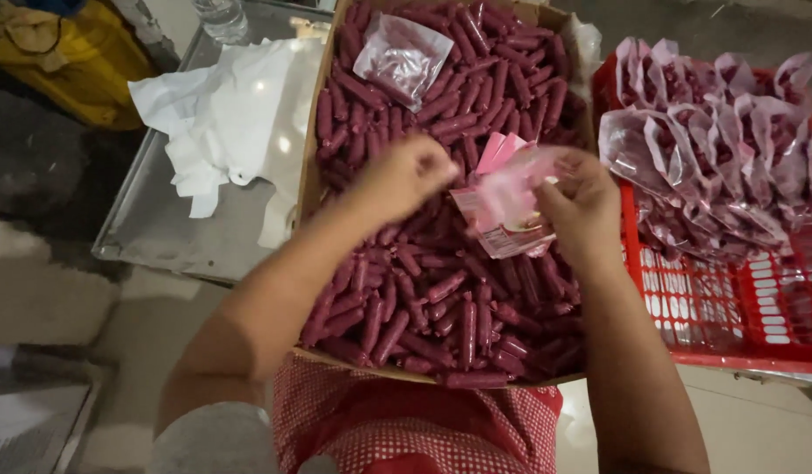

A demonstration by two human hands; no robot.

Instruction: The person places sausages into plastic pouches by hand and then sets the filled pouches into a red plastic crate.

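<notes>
While both hands (498, 189) pinch a pink bag (511, 206) between them, sausages (441, 298) lie beneath

The cardboard box (311, 167) served as the landmark. Over its middle, toward the right wall, a small clear plastic bag with pink printing (509, 206) was pinched in the right hand (584, 204), with the left hand (408, 173) closed just beside it. Near the box's far end, 1 filled clear bag (402, 56) lay on the sausages. Right of the box, many filled clear bags (718, 140) were heaped in a red crate (713, 307).
</notes>
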